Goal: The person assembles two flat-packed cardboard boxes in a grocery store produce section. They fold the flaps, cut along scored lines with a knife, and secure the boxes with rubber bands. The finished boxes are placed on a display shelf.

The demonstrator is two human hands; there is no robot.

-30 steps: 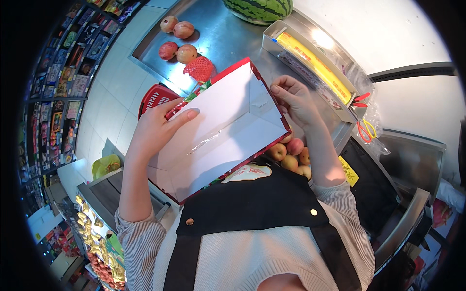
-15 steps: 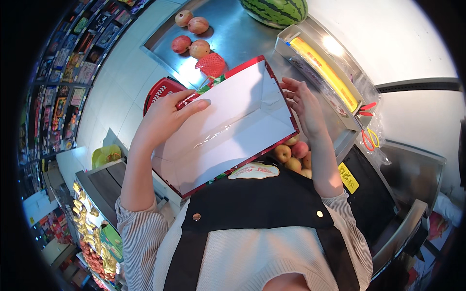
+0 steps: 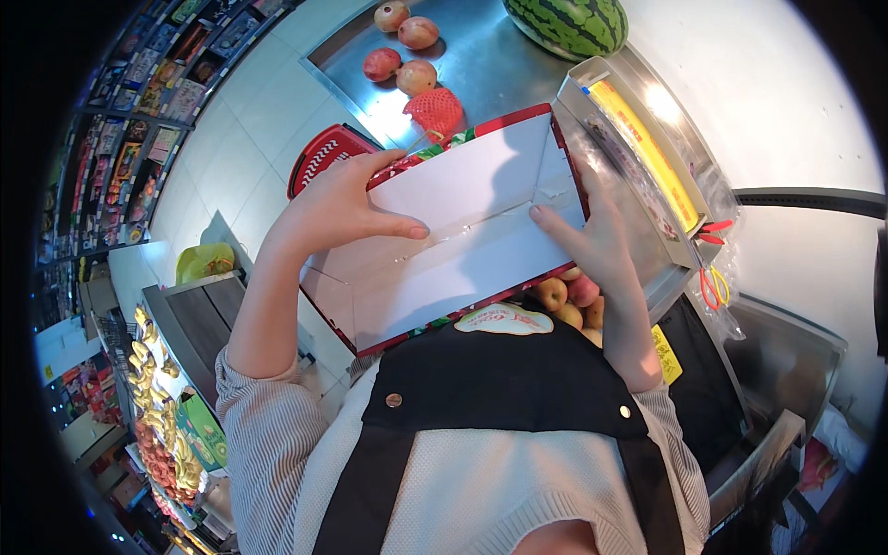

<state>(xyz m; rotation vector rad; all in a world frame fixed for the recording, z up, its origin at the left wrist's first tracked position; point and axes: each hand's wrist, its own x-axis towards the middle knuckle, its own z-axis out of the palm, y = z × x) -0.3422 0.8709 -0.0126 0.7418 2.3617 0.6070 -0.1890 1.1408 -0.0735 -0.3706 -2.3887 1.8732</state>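
An open cardboard box (image 3: 435, 268) with a plain white inside and red-and-green printed outer walls lies tilted in front of my chest. A strip of clear tape runs along its inner bottom. My left hand (image 3: 340, 205) grips its far-left wall, thumb inside and fingers over the outer side. At the right end wall, my right hand (image 3: 601, 236) has its thumb inside the box and its fingers around the outside. Just beyond the far wall sits a red foam fruit net (image 3: 437, 111). Several apple-like fruits (image 3: 569, 301) show between the box and my right forearm.
Several pomegranates (image 3: 416, 77) and a watermelon (image 3: 573, 23) rest on the steel counter (image 3: 481, 79). A red basket (image 3: 328, 157) is left of the box. To the right stand a long tray with a yellow carton (image 3: 643, 148) and scissors (image 3: 712, 282). Bananas (image 3: 148, 370) lie lower left.
My right hand has gone from beside the right wall to gripping it, thumb now inside. The left thumb reaches further in. The whole view has shifted slightly.
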